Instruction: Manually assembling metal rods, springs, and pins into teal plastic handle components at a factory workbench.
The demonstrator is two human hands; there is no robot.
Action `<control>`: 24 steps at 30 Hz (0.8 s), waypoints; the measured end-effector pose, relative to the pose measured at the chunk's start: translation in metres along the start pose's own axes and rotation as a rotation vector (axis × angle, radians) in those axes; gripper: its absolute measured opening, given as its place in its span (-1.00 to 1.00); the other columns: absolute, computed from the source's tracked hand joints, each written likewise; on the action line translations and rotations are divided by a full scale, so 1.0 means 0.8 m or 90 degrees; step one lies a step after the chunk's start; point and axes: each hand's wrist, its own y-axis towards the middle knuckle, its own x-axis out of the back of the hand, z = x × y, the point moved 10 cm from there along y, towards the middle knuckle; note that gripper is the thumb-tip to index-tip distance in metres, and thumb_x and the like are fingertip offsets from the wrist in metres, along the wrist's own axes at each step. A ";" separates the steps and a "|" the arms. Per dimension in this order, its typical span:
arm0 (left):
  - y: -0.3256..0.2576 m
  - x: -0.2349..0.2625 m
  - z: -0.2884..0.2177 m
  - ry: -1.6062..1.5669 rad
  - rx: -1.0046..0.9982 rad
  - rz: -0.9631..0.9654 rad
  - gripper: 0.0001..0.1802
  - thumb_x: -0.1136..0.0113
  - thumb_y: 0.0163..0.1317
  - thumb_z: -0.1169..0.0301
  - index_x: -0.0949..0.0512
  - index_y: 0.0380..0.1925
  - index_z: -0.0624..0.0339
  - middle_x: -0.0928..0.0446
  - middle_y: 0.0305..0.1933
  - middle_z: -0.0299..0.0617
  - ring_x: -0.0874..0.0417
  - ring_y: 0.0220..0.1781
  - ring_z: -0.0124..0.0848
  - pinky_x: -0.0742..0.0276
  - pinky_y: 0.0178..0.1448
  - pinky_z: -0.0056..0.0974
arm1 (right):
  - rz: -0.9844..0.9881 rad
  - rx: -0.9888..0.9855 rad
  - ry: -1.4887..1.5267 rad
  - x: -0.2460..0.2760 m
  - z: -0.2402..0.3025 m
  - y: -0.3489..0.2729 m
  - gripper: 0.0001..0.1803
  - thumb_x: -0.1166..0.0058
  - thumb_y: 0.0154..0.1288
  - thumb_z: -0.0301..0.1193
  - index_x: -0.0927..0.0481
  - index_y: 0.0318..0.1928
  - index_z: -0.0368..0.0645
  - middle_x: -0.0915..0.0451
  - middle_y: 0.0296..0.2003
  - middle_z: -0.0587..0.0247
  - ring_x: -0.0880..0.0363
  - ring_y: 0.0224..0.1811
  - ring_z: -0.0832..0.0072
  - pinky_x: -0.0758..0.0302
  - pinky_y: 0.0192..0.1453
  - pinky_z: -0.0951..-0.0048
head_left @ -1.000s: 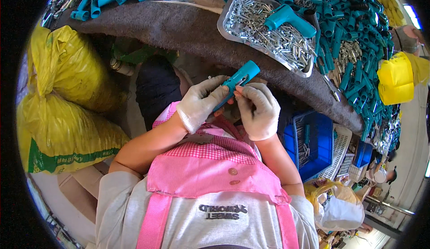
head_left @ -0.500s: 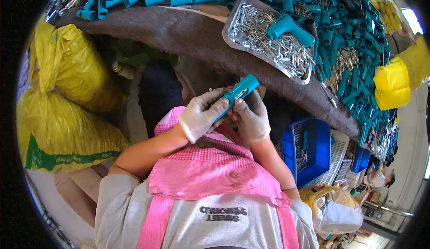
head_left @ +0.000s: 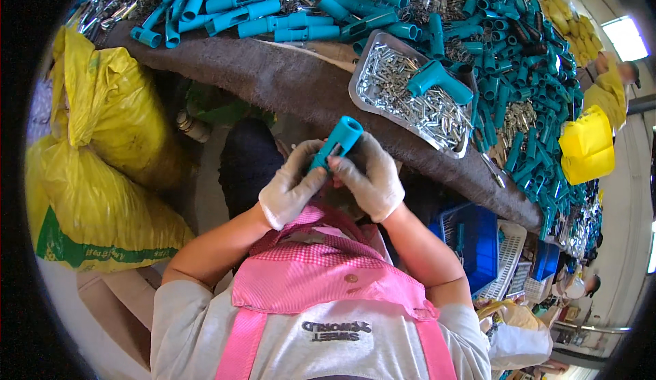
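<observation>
A teal plastic tube-shaped handle [head_left: 339, 138], with a round open end and a slot in its side, is held up in front of my apron. My left hand [head_left: 292, 183], in a whitish glove, closes round its lower left side. Gloved too, my right hand [head_left: 372, 178] grips it from the right, the thumb pressed near the slot. The lower end of the handle is hidden by my fingers. Beyond my hands, at the table edge, sits a metal tray [head_left: 359, 83] of small silver pins, and another teal handle [head_left: 437, 83] lies on top of them.
Teal handles [head_left: 246, 15] and metal parts heap the brown-covered table [head_left: 273, 73]. Yellow sacks [head_left: 102, 195] stand at the left. To my right are a blue crate [head_left: 484, 243] and a white basket [head_left: 509, 254]. A person in yellow [head_left: 605, 93] is at the far right.
The handle has turned more upright, its open end tipping left and toward the view. Both hands have shifted slightly left with it and still grip it.
</observation>
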 end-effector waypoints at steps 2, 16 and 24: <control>0.005 0.009 0.011 -0.184 0.051 -0.054 -0.59 0.01 0.32 0.29 -0.24 0.09 0.24 -0.44 -0.18 -0.19 -0.46 -0.23 -0.47 -0.39 -0.13 -0.40 | -0.040 -0.097 0.030 0.032 -0.004 0.019 -0.70 -0.09 0.22 -0.39 -0.48 -0.09 -0.31 -0.54 -0.31 0.05 -0.55 -0.25 0.39 -0.45 -0.12 0.39; 0.020 -0.033 0.028 -0.685 0.275 0.048 -0.63 0.20 0.37 0.07 -0.32 -0.08 0.13 -0.41 -0.37 -0.19 -0.37 -0.55 -0.48 -0.22 -0.54 -0.45 | 0.056 0.041 -0.804 0.098 0.023 0.145 -0.73 -0.13 -0.04 -0.33 -0.59 -0.26 -0.10 -0.56 -0.25 0.03 -0.53 -0.15 0.11 -0.46 -0.05 0.23; 0.017 -0.048 0.038 -0.770 0.328 0.067 -0.55 0.21 0.36 0.05 -0.31 0.00 0.19 -0.35 -0.36 -0.19 -0.35 -0.51 -0.46 -0.30 -0.47 -0.45 | 0.017 0.115 -0.705 0.105 0.032 0.128 -0.73 -0.08 -0.02 -0.40 -0.59 -0.23 -0.09 -0.55 -0.31 0.04 -0.54 -0.25 0.10 -0.47 -0.14 0.24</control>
